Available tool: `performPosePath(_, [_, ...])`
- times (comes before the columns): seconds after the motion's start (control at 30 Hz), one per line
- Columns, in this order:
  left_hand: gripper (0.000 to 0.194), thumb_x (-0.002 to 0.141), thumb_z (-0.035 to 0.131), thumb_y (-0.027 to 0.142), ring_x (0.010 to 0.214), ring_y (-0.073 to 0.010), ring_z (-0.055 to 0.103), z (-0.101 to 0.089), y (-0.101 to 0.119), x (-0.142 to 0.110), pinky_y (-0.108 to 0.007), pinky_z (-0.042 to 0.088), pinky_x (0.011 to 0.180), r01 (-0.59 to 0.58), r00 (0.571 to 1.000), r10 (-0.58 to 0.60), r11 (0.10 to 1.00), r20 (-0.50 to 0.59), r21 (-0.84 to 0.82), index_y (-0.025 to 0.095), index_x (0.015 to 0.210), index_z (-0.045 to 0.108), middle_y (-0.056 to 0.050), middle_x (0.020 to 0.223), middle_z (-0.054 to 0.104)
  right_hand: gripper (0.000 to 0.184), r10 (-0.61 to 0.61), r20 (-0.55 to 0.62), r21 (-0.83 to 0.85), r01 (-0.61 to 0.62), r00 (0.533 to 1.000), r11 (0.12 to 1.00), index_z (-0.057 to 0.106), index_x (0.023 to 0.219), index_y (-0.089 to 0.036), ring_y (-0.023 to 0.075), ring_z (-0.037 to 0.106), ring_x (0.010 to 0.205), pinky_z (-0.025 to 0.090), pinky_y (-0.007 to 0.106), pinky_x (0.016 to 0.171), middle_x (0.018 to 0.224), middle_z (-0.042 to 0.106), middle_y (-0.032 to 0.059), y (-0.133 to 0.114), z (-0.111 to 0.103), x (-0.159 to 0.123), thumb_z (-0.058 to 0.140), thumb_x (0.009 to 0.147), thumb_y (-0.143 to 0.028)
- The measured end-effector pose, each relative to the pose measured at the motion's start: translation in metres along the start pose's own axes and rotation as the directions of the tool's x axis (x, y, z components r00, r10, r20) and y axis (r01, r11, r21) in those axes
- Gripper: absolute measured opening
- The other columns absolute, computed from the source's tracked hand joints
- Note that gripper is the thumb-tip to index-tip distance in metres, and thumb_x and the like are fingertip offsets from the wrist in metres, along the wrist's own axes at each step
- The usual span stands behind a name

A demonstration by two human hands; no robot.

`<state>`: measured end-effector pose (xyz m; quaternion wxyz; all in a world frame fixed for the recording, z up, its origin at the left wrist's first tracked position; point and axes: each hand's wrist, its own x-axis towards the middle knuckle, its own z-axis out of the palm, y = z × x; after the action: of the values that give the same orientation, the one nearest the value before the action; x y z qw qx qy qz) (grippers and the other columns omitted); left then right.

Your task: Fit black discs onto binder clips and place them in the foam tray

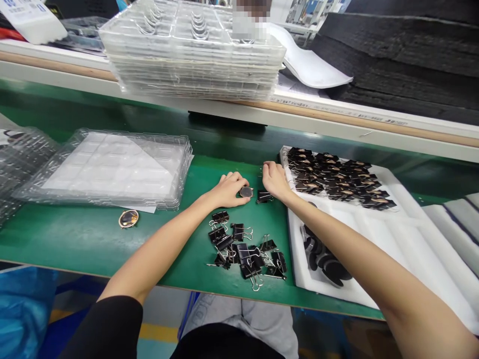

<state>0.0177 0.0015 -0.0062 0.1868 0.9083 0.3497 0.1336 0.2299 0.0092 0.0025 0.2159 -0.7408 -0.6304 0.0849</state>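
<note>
My left hand is closed, thumb and fingers pinching a small round disc with a dark face and a shiny rim over the green table. To its right, my right hand has its fingers curled beside the left edge of the white foam tray; whatever it may grip is hidden. Just below that hand a black binder clip lies on the table. Several loose black binder clips with silver wire handles are heaped nearer to me, between my forearms.
Rows of binder clips clamped on parts fill the foam tray's far end; dark round pieces lie in its near compartment. A gold-rimmed oval piece rests at left, before stacked clear trays. More clear trays stand on the shelf.
</note>
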Motion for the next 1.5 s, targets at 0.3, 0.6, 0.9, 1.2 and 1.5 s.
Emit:
performPosePath(0.3, [0.036,0.097,0.062,0.049,0.115,-0.0289,0.053,-0.003,0.003,0.001,-0.041,0.035,0.096,0.008,0.998,-0.006,0.999,0.055,-0.043,0.023,0.122,0.062,-0.007,0.122,0.063,0.058,-0.042,-0.051,0.050,0.044,0.998,0.998,0.057,0.109,-0.016,0.0341,0.059,0.115,0.043,0.050,0.105,0.114,0.065,0.0211,0.017,0.013,-0.001,0.010,0.107,-0.049])
performPosePath(0.6, [0.037,0.097,0.067,0.047,0.116,-0.0295,0.053,0.000,0.010,0.009,-0.040,0.033,0.093,0.008,0.998,-0.006,0.999,0.061,-0.033,0.024,0.126,0.063,-0.006,0.125,0.065,0.058,-0.018,-0.024,0.074,0.020,1.000,0.997,0.056,0.106,-0.019,0.0325,0.053,0.120,0.038,0.054,0.112,0.113,0.060,0.0173,0.023,0.021,-0.003,0.006,0.107,-0.047])
performPosePath(0.9, [0.042,0.097,0.066,0.048,0.117,-0.0296,0.054,0.009,0.012,0.018,-0.041,0.033,0.093,-0.033,0.999,0.035,0.998,0.035,-0.045,0.024,0.131,0.062,-0.008,0.127,0.064,0.058,-0.040,-0.057,0.079,0.044,0.998,0.996,0.057,0.110,-0.018,0.0311,0.053,0.122,0.038,0.052,0.113,0.115,0.061,0.0172,0.027,0.025,-0.001,0.006,0.107,-0.046])
performPosePath(1.2, [0.030,0.095,0.062,0.044,0.112,-0.0273,0.058,0.004,0.020,0.019,-0.041,0.034,0.092,0.025,1.000,-0.024,0.992,0.006,-0.123,0.026,0.118,0.066,-0.004,0.113,0.068,0.055,-0.024,-0.047,0.091,0.028,0.999,0.995,0.055,0.110,-0.019,0.0307,0.053,0.122,0.037,0.051,0.112,0.115,0.060,0.0166,0.024,0.022,-0.003,0.006,0.108,-0.045])
performPosePath(1.5, [0.022,0.100,0.044,0.022,0.103,-0.0255,0.065,0.009,0.032,0.033,-0.041,0.036,0.091,0.235,0.965,-0.253,0.953,-0.074,-0.193,0.024,0.112,0.062,-0.002,0.102,0.075,0.054,-0.017,-0.055,0.100,0.022,0.998,0.995,0.055,0.111,-0.018,0.0319,0.052,0.124,0.037,0.052,0.113,0.118,0.061,0.0186,0.022,0.020,-0.004,0.008,0.107,-0.044])
